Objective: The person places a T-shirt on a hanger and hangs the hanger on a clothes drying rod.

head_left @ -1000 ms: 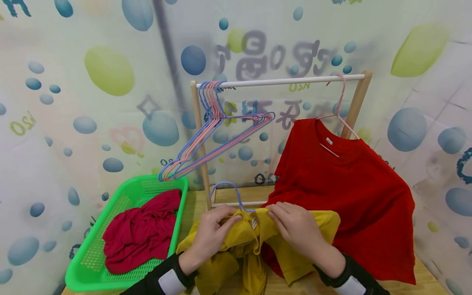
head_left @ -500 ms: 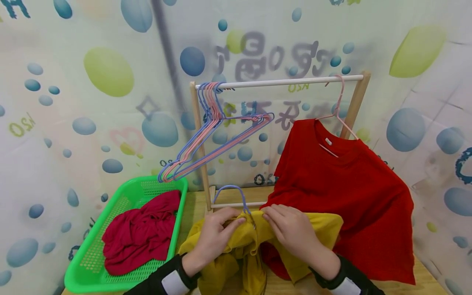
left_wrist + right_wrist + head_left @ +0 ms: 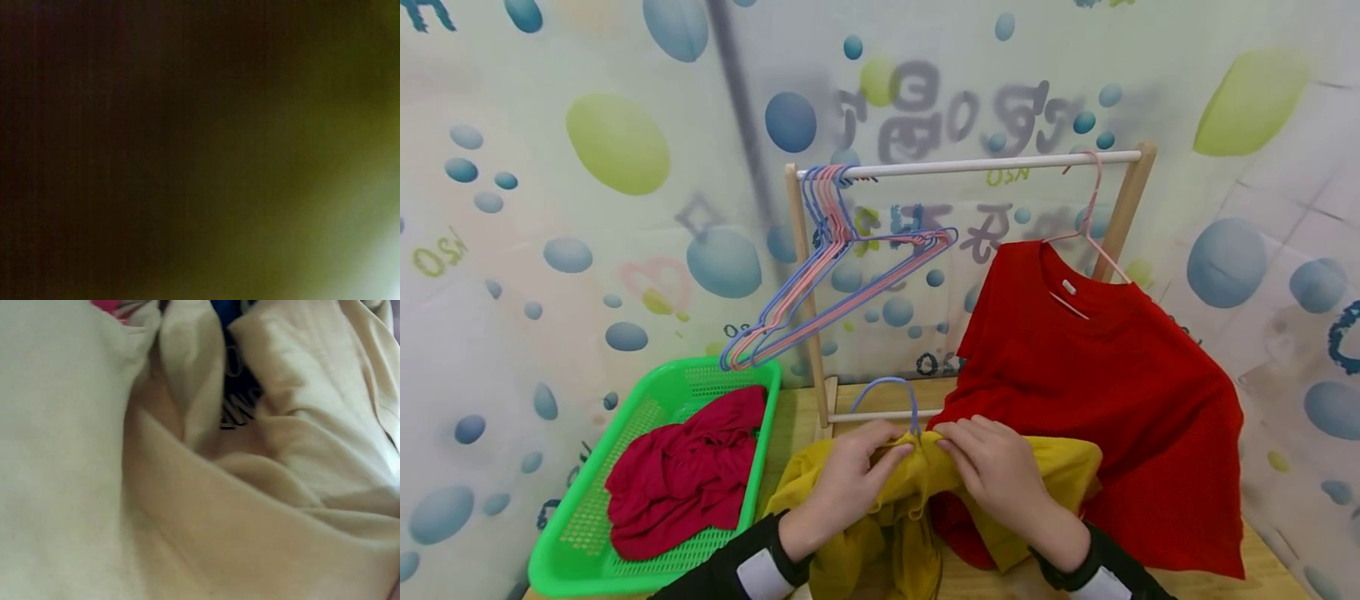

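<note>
Both hands grip a yellow shirt (image 3: pixel 880 500) by its neckline, low in the middle of the head view. My left hand (image 3: pixel 853 479) pinches the cloth left of the collar, thumb on top. Right of the collar, my right hand (image 3: pixel 996 467) pinches the fabric between thumb and fingers. A blue hanger (image 3: pixel 891 382) pokes its hook up out of the neck between the hands; the rest of it is hidden inside the shirt. Pale-looking folds of the shirt (image 3: pixel 250 519) fill the right wrist view. The left wrist view is dark and blurred.
A red T-shirt (image 3: pixel 1097 392) hangs on a pink hanger (image 3: pixel 1093 208) at the right of the rack (image 3: pixel 970 167). Several blue and pink hangers (image 3: pixel 835 250) hang at its left end. A green basket (image 3: pixel 568 517) holds a crumpled crimson garment (image 3: pixel 688 479) at left.
The blue hook has swung right and now stands more upright between the hands. My left hand has shifted right, closer to my right hand, which still grips the cloth.
</note>
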